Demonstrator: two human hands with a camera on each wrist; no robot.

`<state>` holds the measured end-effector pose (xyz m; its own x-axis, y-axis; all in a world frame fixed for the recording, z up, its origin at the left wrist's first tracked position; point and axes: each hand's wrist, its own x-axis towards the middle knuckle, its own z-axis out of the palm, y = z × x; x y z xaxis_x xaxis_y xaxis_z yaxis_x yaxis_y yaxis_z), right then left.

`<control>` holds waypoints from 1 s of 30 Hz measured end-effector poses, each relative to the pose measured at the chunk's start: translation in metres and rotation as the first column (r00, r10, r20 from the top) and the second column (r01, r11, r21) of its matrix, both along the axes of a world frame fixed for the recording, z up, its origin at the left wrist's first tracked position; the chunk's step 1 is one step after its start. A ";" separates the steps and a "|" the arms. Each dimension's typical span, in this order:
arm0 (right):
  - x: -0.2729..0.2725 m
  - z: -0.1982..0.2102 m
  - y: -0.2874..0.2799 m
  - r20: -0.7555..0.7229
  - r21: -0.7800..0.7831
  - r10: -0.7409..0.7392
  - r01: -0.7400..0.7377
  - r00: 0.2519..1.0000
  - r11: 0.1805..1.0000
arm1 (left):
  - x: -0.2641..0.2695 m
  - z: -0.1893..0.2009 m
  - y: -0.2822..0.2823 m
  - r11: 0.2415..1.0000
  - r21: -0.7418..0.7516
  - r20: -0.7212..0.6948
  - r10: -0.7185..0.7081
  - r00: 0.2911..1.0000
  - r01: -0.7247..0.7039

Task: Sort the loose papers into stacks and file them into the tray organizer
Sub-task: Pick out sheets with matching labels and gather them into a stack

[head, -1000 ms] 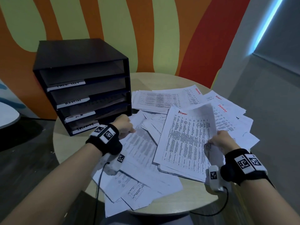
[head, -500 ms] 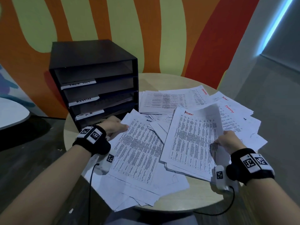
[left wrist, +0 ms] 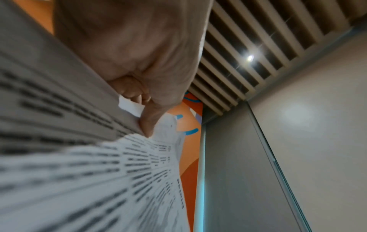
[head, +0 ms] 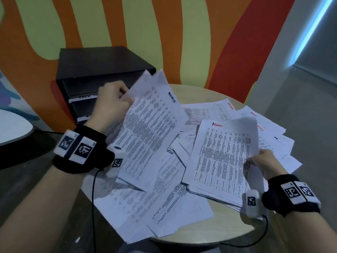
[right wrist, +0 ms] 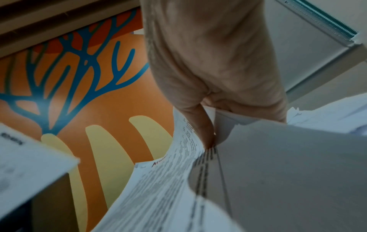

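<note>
Printed sheets lie scattered over a round wooden table. My left hand pinches a printed sheet by its left edge and holds it tilted up in the air, in front of the black tray organizer. The left wrist view shows thumb and fingers clamped on that sheet. My right hand grips the right edge of a stack headed "ADMIN" in red, whose left side rests on the pile. In the right wrist view the thumb presses on this stack.
More loose papers overlap at the table's front and spread behind the stack to the right. The organizer stands at the table's back left, its labelled trays partly hidden by my left hand. An orange and green painted wall rises behind.
My left hand has lifted one sheet off the pile, up and toward the organizer. The right hand keeps its hold on the ADMIN stack. The head view has shifted left.
</note>
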<state>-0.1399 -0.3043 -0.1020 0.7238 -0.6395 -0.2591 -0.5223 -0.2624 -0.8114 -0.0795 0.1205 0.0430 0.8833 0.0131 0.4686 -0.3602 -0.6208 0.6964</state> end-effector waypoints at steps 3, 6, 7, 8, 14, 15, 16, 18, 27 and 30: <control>-0.007 0.006 -0.006 0.075 0.021 -0.025 0.024 0.997 0.999 | -0.002 0.014 -0.001 0.962 -0.270 0.032 -0.035 0.999 0.042; -0.012 0.012 -0.015 0.157 0.051 -0.056 0.049 0.986 0.997 | 0.005 0.007 -0.016 0.959 -0.282 -0.031 -0.035 0.999 0.025; -0.014 0.015 -0.016 0.176 0.052 -0.071 0.062 0.982 0.997 | 0.009 -0.002 -0.023 0.961 -0.275 -0.097 -0.038 0.995 0.009; -0.015 0.016 -0.018 0.191 0.043 -0.078 0.071 0.979 0.997 | 0.013 -0.015 -0.031 0.961 -0.278 -0.174 -0.043 0.984 -0.007; -0.026 0.015 -0.024 0.182 -0.084 -0.052 0.068 0.982 0.994 | 0.026 -0.121 -0.072 0.991 -0.125 -0.555 -0.032 0.831 -0.045; -0.026 0.013 -0.028 0.175 -0.103 -0.047 0.066 0.983 0.992 | 0.028 -0.131 -0.074 0.998 0.048 -0.604 0.003 0.797 0.032; -0.026 0.011 -0.031 0.169 -0.115 -0.044 0.064 0.985 0.991 | 0.029 -0.136 -0.077 0.965 0.239 -0.614 0.065 0.787 0.106; -0.026 0.008 -0.036 0.156 -0.127 -0.050 0.070 0.987 0.989 | 0.034 -0.137 -0.082 0.863 0.477 -0.552 0.149 0.820 0.165; -0.026 0.005 -0.033 0.179 -0.113 -0.038 0.059 0.983 0.992 | 0.057 -0.141 -0.102 0.883 0.382 -0.711 0.092 0.698 0.273; -0.029 0.006 -0.034 0.221 -0.134 -0.056 0.087 0.974 0.987 | 0.056 -0.140 -0.104 0.932 0.255 -0.759 0.028 0.650 0.258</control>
